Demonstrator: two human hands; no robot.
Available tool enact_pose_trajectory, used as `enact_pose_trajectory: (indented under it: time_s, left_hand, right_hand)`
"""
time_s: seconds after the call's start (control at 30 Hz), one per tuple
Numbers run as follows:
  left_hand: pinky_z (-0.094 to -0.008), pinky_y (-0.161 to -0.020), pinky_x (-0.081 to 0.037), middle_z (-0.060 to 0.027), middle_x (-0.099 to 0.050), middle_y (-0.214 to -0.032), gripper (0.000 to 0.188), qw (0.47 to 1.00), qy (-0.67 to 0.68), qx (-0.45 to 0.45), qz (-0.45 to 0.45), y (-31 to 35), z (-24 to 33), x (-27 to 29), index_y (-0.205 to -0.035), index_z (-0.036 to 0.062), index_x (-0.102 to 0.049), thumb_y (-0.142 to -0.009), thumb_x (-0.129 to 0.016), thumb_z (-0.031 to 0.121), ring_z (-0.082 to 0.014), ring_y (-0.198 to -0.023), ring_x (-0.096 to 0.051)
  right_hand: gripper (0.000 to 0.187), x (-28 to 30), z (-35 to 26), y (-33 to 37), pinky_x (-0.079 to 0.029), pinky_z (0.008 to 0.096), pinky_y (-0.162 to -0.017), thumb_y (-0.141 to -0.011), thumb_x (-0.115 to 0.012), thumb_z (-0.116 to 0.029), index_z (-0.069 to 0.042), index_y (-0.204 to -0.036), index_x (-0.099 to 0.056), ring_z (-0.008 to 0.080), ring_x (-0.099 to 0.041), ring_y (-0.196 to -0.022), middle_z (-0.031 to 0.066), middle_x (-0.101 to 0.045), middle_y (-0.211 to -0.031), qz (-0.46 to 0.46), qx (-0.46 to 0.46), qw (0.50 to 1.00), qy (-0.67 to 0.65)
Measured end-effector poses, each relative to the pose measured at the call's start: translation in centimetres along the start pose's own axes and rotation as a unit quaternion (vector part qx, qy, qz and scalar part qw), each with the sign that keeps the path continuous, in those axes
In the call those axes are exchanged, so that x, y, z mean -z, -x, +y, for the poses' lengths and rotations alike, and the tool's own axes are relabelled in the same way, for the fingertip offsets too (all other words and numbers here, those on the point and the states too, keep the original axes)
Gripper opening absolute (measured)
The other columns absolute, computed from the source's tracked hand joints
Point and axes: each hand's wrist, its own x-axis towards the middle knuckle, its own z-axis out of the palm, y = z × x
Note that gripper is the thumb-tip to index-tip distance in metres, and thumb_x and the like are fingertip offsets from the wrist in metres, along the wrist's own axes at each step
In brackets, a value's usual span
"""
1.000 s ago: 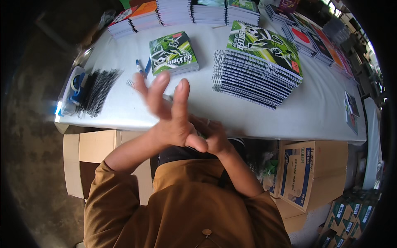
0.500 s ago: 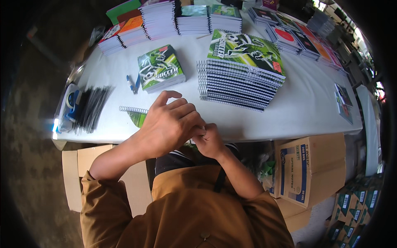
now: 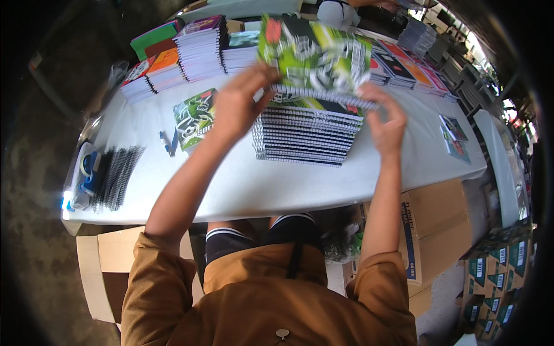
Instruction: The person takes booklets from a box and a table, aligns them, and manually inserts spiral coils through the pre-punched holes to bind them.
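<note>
A green, black and white spiral notebook (image 3: 314, 55), blurred by motion, is held up by its two sides above a tall stack of matching spiral notebooks (image 3: 303, 135). My left hand (image 3: 245, 101) grips its left side, and my right hand (image 3: 385, 118) pinches the right corner near the coil. The held notebook's coil edge faces me, just over the stack's top cover; whether they touch I cannot tell. Partly behind my left forearm lies a smaller pile with the same cover design (image 3: 193, 118).
Blue-and-white pens or tools (image 3: 169, 143) lie left of the small pile. Loose black coils (image 3: 118, 176) and a blue tape dispenser (image 3: 89, 167) sit at the left edge. Notebook piles (image 3: 199, 49) line the back. Cardboard boxes (image 3: 441, 230) stand below the white-covered table (image 3: 277, 193).
My hands have parted and risen from the table's front edge to above the tall stack, with a notebook now held between them. The whole view has shifted slightly.
</note>
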Motion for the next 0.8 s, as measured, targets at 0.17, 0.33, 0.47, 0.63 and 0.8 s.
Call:
enact_pose_trajectory:
  time_s: [0.17, 0.33, 0.47, 0.63, 0.8]
  left_hand:
    - [-0.0358, -0.087, -0.045, -0.0169, -0.062, -0.106, 0.039, 0.996, 0.063, 0.066, -0.025, 4.3, -1.8, -4.1, -0.113, 0.0064, -0.058, -0.082, -0.064, 0.030, -0.0323, -0.099, -0.060]
    - [-0.0274, -0.059, -0.044, -0.0125, -0.062, -0.075, 0.034, 0.879, 0.111, 0.439, 0.152, 4.2, 0.2, -6.8, -0.080, -0.0024, -0.061, -0.086, -0.061, 0.031, -0.0139, -0.061, -0.054]
    - [-0.0268, -0.056, -0.042, -0.0100, -0.057, -0.067, 0.036, 0.884, 0.113, 0.383, 0.243, 5.0, -0.2, -7.1, -0.071, 0.0001, -0.057, -0.086, -0.061, 0.032, -0.0126, -0.057, -0.049]
    - [-0.0384, -0.088, -0.040, -0.0147, -0.056, -0.105, 0.031, 0.966, -0.051, 0.252, -0.020, 7.6, -6.4, 0.7, -0.104, 0.0040, -0.056, -0.076, -0.061, 0.018, -0.0314, -0.101, -0.051]
    - [-0.0387, -0.090, -0.042, -0.0108, -0.053, -0.120, 0.044, 0.897, -0.305, 0.188, -0.258, 17.1, -8.9, 7.6, -0.114, 0.0111, -0.054, -0.071, -0.052, 0.003, -0.0292, -0.113, -0.048]
  right_hand:
    - [0.038, -2.1, 3.1, 5.4, -0.030, 0.0347, -0.103, -0.091, -0.044, -0.022, 0.004, -0.116, -0.054, 0.0281, -0.046, -0.120, 0.0189, -0.055, -0.119, 0.111, -0.153, 0.971, -0.146]
    - [0.051, -6.9, 2.8, 4.4, -0.036, 0.0319, -0.097, -0.098, -0.028, -0.035, 0.006, -0.119, -0.052, 0.0264, -0.051, -0.113, 0.0195, -0.055, -0.119, 0.205, -0.216, 0.954, -0.038]
    - [0.049, -8.0, 1.4, 4.0, -0.043, 0.0314, -0.085, -0.099, -0.029, -0.032, 0.007, -0.113, -0.056, 0.0247, -0.060, -0.095, 0.0174, -0.063, -0.103, 0.242, -0.236, 0.941, 0.017]
    - [0.048, -5.6, 0.1, 7.4, -0.026, 0.0361, -0.104, -0.098, -0.034, -0.027, 0.011, -0.126, -0.039, 0.0292, -0.039, -0.123, 0.0219, -0.042, -0.132, 0.281, -0.165, 0.943, 0.063]
    - [0.052, -9.7, -8.0, 10.0, -0.019, 0.0434, -0.108, -0.089, -0.048, -0.014, 0.011, -0.132, -0.031, 0.0338, -0.026, -0.132, 0.0230, -0.030, -0.141, 0.136, -0.065, 0.987, -0.059]
